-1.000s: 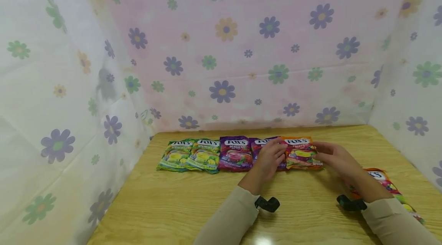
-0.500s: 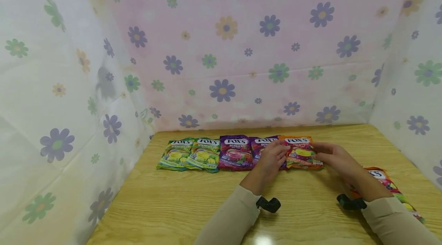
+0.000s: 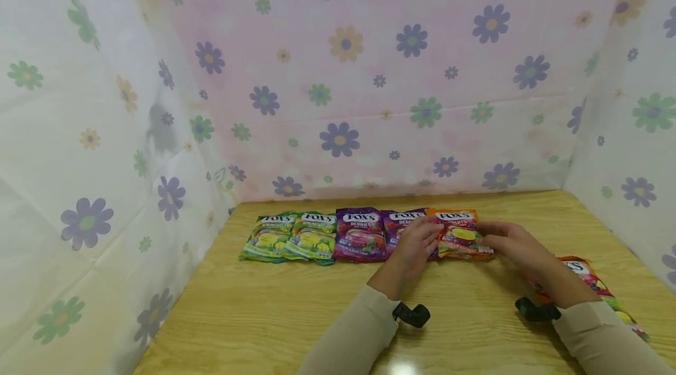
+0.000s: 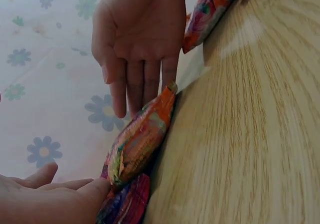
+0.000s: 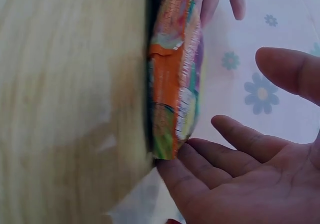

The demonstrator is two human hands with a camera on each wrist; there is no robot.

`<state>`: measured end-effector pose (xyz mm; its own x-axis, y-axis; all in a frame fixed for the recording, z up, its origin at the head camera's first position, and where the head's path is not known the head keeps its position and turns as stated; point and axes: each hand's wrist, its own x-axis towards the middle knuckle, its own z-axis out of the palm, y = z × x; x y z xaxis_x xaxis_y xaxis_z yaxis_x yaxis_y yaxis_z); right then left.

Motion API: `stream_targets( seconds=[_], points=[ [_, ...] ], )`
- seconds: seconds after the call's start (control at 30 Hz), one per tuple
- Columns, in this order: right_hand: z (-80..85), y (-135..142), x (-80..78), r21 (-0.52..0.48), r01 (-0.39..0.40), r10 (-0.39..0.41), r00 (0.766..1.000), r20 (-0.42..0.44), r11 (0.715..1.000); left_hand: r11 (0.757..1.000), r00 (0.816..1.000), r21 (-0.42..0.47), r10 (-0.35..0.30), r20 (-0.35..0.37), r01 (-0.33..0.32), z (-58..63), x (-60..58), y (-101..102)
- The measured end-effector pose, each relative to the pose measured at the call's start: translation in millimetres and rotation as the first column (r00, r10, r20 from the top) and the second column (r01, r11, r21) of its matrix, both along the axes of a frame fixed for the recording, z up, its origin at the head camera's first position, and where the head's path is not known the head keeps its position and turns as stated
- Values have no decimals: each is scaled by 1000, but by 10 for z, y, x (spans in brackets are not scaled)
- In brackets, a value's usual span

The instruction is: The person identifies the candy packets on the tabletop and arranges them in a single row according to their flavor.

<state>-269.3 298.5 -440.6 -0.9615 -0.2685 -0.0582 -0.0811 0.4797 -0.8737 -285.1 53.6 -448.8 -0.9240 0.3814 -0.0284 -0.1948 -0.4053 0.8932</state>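
Observation:
An orange Fox's Fruits candy bag [image 3: 458, 235] lies at the right end of a row of candy bags. My left hand [image 3: 414, 244] touches its left edge with extended fingers and partly covers the purple Berries bag [image 3: 404, 222] beside it. On the other side, my right hand [image 3: 512, 243] has its fingertips at the orange bag's right edge. In the right wrist view the right hand [image 5: 250, 179] is spread, palm showing, its straight fingers against the bag's end. The left wrist view shows the left hand [image 4: 55, 199] with straight fingers meeting the near end of the bag.
Leftward in the row lie another purple Berries bag [image 3: 361, 235] and two green Spring Tea bags, one green bag [image 3: 313, 237] overlapping the other green bag [image 3: 268, 239]. Another orange bag [image 3: 586, 275], partly behind the right forearm, lies on the wooden table [image 3: 274, 316]. Flowered cloth [image 3: 369, 128] surrounds it.
The orange bag between my hands has turned very slightly, and my left fingers have shifted a little to the right. The other bags stay where they were.

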Motion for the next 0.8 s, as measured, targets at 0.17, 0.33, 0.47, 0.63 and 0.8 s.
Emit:
stream_targets(
  seconds=[0.17, 0.33, 0.47, 0.63, 0.8],
  points=[
    [132, 51, 55, 50, 2, 1, 998, -57, 999, 1000, 999, -1, 25, -27, -25, 36, 20, 62],
    [256, 192, 110, 82, 28, -21, 997, -78, 996, 999, 999, -29, 13, -52, -14, 122, 96, 177],
    [311, 374, 195, 142, 54, -37, 992, -118, 988, 999, 999, -44, -21, -39, 20, 183, 167, 315],
    [333, 617, 321, 169, 75, -49, 987, -151, 983, 998, 999, -49, -52, -18, 51, 228, 247, 475],
    [301, 801, 421, 143, 99, -74, 982, -173, 985, 996, 997, -34, -81, -6, 81, 294, 341, 607]
  ],
)
